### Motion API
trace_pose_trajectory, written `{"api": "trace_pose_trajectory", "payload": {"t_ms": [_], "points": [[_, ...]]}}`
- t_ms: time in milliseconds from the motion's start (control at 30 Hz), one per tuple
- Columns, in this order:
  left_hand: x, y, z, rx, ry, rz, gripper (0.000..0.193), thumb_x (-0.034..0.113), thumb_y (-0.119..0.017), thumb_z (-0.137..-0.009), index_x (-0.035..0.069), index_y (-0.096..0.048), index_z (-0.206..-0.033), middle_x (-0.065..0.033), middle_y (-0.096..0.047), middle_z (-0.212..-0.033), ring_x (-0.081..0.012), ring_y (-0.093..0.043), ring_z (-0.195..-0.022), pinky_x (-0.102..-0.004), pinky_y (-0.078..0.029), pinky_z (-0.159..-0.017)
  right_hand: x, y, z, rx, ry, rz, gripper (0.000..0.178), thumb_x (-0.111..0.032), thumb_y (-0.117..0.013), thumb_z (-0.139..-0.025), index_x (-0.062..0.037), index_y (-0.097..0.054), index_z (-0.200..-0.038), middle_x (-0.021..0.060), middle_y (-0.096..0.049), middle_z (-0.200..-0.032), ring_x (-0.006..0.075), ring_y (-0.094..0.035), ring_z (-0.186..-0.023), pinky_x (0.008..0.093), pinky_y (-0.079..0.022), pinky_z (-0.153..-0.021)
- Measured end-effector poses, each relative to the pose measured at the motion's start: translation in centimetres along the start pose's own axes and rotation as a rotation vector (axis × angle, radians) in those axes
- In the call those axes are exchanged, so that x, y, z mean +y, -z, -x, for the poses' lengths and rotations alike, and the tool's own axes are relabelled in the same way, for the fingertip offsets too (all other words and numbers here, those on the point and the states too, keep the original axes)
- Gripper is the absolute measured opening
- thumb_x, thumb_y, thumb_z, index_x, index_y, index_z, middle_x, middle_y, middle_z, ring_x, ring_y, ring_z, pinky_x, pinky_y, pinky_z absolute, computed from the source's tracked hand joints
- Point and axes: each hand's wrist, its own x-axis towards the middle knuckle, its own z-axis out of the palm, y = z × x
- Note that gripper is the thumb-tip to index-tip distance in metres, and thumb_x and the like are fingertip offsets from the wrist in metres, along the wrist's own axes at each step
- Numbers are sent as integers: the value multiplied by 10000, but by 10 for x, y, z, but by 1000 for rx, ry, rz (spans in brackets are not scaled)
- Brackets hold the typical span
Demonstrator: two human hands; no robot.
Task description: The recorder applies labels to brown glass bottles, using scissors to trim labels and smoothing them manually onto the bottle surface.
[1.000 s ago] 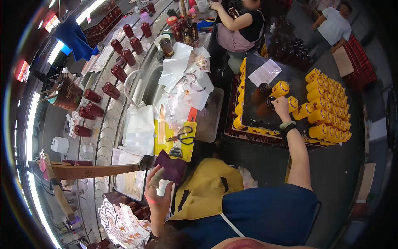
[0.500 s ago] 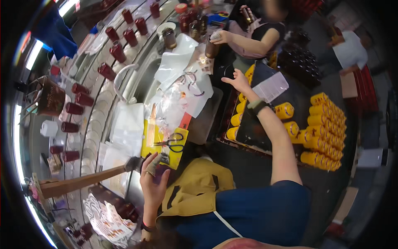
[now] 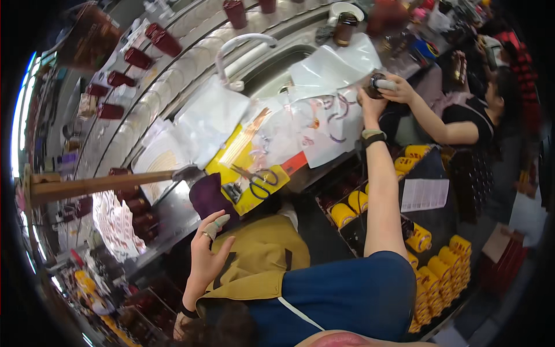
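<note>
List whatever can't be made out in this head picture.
All in the head view:
Right hand: some fingers hidden by the dark jar and the co-worker's hand.
Dark-red shape near the top edge: blurred, identity unclear.
Red jar: cut off by the top edge.
White sheet: its print is too small to read.

A yellow board (image 3: 247,206) lies at the near edge of the bench (image 3: 173,213), bearing dark-handled scissors (image 3: 252,176) and, toward its far side, a bundle of thin sticks (image 3: 254,128). A red card (image 3: 296,162) lies just beside it, along the same edge. Toward the far edge, a pale curved faucet (image 3: 220,62) stands by the sink (image 3: 266,74). Beyond that edge are clear round discs (image 3: 153,91) in a curved row and dark red containers (image 3: 163,39).
</note>
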Motion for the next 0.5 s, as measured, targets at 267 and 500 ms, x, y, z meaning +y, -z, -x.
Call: {"api": "trace_pose_trajectory", "payload": {"t_ms": [267,500], "points": [[-41,12,20,45,85,50,430,-34,-702,-819,2,-623,-1240,-124,-591,-1328,-232,-622,-1133,-327,-516,-928,-81,9,44,41,26,67,949,-414,-925,-611,104,-491,-1277,220,-653,-1155,321,-656,-1049,408,-499,-949],[-94,21,38,-38,101,109,415,-11,-709,-825,1,-632,-1233,-134,-596,-1327,-239,-614,-1146,-338,-520,-940,-230,16,288,-1169,-262,-164,753,-279,-874,-685,22,-542,-1289,124,-687,-1097,166,-652,-1007,322,-513,-905]]}}
